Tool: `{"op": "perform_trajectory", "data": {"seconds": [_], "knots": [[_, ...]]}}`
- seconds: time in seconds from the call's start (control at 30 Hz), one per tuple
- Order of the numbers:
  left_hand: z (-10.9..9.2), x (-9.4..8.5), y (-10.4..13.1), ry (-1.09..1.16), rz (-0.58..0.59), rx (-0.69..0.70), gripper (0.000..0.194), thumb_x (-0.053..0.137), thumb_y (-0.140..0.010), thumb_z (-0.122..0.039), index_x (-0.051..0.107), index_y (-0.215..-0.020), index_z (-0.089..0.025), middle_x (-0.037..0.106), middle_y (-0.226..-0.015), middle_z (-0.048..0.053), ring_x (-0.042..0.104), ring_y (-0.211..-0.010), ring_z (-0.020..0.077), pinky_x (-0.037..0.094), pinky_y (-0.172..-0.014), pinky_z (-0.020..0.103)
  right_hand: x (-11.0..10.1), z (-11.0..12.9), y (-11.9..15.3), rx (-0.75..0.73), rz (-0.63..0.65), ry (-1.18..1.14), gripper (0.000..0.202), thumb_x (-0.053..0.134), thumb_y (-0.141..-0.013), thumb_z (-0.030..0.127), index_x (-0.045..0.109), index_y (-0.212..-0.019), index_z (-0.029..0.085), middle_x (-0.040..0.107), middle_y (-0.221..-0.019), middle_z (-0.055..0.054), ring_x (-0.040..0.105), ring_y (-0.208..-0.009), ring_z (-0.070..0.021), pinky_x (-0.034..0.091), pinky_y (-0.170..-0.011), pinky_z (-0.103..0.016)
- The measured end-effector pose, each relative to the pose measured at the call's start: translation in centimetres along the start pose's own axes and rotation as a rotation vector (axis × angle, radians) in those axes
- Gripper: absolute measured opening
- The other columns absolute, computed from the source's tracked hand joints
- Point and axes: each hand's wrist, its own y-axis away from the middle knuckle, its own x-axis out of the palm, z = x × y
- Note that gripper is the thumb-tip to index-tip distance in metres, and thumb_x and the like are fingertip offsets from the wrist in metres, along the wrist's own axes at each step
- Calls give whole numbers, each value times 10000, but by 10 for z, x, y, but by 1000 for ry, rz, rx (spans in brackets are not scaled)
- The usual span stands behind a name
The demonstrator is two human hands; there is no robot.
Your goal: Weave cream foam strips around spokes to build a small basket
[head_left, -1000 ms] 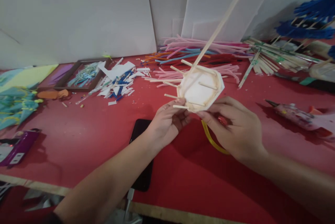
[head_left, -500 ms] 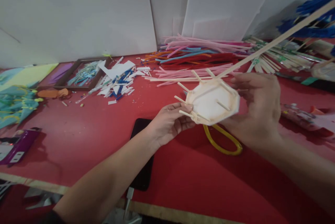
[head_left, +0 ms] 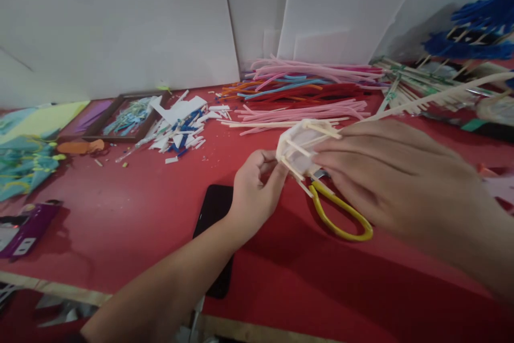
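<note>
A small white many-sided piece (head_left: pixel 286 138) with short wooden sticks on it is up in front of me, tilted on its edge. At its left rim, the thumb and fingers of my left hand (head_left: pixel 257 182) pinch it. My right hand (head_left: pixel 385 166) reaches over its right side, fingertips closed against the piece and its sticks. A long thin wooden stick (head_left: pixel 437 98) runs from behind my right hand to the upper right; its near end is hidden. Under the hands lie scissors with a yellow handle (head_left: pixel 341 220), mostly covered.
A black phone (head_left: pixel 212 209) with a cable lies beside my left forearm. Along the back are coloured pipe cleaners (head_left: pixel 313 73), wooden sticks (head_left: pixel 405 91), white and blue scraps (head_left: pixel 187 123) and a brown tray (head_left: pixel 140 134). A purple device (head_left: pixel 30 230) sits far left.
The white piece has turned from facing me to a steep tilt. My right hand has moved left over it, and the long stick now slopes less steeply.
</note>
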Motion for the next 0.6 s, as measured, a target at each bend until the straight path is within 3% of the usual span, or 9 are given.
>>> {"op": "perform_trajectory", "data": {"seconds": [0.13, 0.33, 0.43, 0.5, 0.6], "knots": [[-3, 2, 5, -93, 31, 3, 123, 771, -810, -280, 669, -824, -212, 775, -799, 52, 725, -733, 171, 497, -608, 233, 15, 12, 1, 88, 89, 170, 286, 536, -958, 146, 657, -1217, 159, 710, -1288, -126, 648, -1160, -303, 517, -944, -477], [2, 2, 4, -141, 100, -28, 75, 704, -860, -223, 709, -928, -191, 799, -852, 71, 754, -792, 187, 533, -684, 241, 19, 12, 5, 132, 84, 182, 245, 479, -989, 210, 709, -906, 194, 738, -842, -81, 653, -784, -252, 489, -721, -412], [4, 2, 5, -148, 115, -43, 105, 680, -874, -210, 720, -970, -194, 806, -878, 73, 766, -828, 199, 546, -738, 255, 17, 13, 5, 164, 71, 167, 254, 483, -981, 194, 698, -846, 207, 715, -783, -66, 627, -699, -229, 470, -665, -387], [3, 2, 6, -161, 122, -40, 119, 694, -864, -215, 723, -979, -205, 810, -907, 73, 768, -835, 208, 542, -725, 256, 17, 15, 6, 210, 56, 173, 260, 482, -983, 197, 696, -835, 211, 716, -780, -65, 633, -690, -229, 472, -675, -390], [2, 3, 8, -183, 123, -28, 131, 723, -835, -211, 721, -965, -221, 811, -932, 67, 764, -805, 209, 528, -676, 252, 21, 19, 9, 216, 35, 147, 241, 492, -981, 173, 702, -868, 203, 745, -803, -55, 672, -717, -226, 493, -817, -411]]}}
